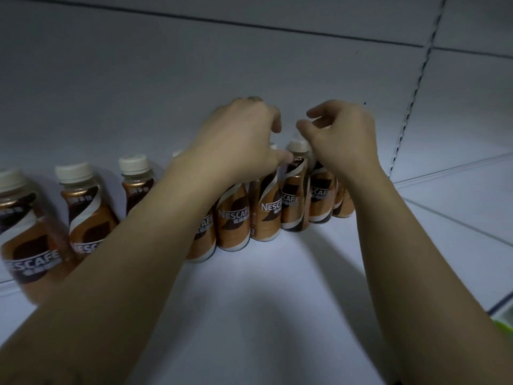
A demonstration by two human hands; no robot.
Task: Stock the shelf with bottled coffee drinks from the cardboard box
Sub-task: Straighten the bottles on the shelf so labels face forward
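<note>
Several brown Nescafé coffee bottles (91,218) with cream caps stand in a row along the back of a white shelf (263,287). My left hand (241,134) reaches over the middle of the row. Its fingers curl down over the top of one coffee bottle (233,218), hiding the cap, and its thumb lies against a neighbouring bottle's neck. My right hand (341,137) hovers just right of it, above another bottle (295,201). Its fingers are loosely curled, with thumb and forefinger apart in the air. The cardboard box is out of view.
The white back panel (194,65) rises behind the bottles. A slotted upright (416,87) runs down at the right, with another shelf section (458,195) beyond it. Something green (505,325) shows at the right edge. Bare shelf surface lies in front of the row.
</note>
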